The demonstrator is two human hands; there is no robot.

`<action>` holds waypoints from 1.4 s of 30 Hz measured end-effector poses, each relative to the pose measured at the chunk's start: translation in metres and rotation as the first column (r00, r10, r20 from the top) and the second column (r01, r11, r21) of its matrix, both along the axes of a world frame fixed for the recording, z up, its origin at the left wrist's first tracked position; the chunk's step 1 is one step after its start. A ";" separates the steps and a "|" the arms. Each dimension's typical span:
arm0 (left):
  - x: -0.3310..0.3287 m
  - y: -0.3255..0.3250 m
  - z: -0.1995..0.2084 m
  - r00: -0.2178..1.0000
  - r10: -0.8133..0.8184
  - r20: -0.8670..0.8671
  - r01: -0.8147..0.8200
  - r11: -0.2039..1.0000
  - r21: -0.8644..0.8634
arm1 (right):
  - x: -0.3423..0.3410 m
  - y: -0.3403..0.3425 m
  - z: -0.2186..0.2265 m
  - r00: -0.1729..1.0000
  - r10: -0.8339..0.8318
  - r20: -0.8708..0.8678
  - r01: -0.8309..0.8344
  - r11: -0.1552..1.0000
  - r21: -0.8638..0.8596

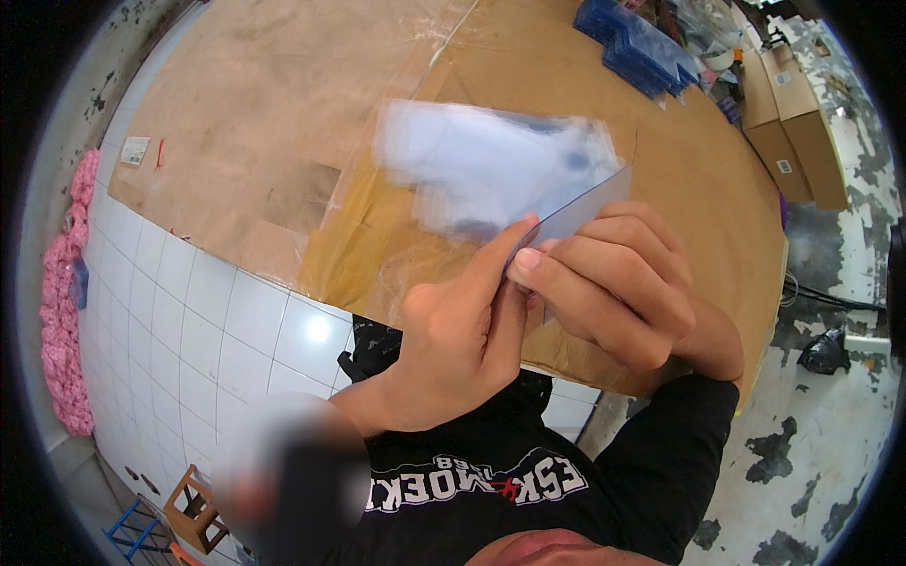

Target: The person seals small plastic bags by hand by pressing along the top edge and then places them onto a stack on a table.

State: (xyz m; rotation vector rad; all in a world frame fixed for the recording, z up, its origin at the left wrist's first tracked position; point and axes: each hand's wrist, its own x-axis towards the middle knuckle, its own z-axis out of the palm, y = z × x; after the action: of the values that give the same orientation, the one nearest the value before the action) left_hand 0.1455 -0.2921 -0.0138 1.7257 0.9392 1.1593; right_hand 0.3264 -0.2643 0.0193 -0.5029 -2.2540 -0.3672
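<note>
My left hand (462, 325) and right hand (613, 283) both pinch the near edge of a clear plastic sheet (491, 165), held above the brown bench (264, 113). I should keep my fingertips at the corner, pulling gently and evenly.

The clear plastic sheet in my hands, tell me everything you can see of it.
The clear, bluish-tinted thin plastic sheet is roughly rectangular and motion-blurred, so fine detail is lost. It looks flexible and glossy, with the brown cardboard-covered table showing through it. It is held up above that table, tilted, its lower right corner pinched between the fingers of the left hand and right hand. One straight edge runs up from the right fingers.
</note>
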 end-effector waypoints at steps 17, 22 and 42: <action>0.000 -0.002 0.001 0.999 0.004 -0.032 -0.001 0.997 0.073 | -0.001 -0.001 0.004 0.999 0.030 -0.024 -0.032 0.995 -0.099; 0.000 -0.003 0.001 0.999 0.002 -0.035 0.001 0.998 0.067 | -0.004 -0.003 0.006 1.000 0.004 0.004 -0.004 0.996 -0.088; -0.014 0.018 -0.007 0.782 -0.108 0.614 0.431 0.805 -0.408 | 0.024 0.030 0.012 0.977 0.008 -0.212 -0.198 0.394 -0.898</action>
State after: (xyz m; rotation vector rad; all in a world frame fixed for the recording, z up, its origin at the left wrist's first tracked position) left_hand 0.1315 -0.2739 -0.0212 0.9333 0.5245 0.9955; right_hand 0.3502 -0.2348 0.0315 -0.8904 -2.1051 1.0784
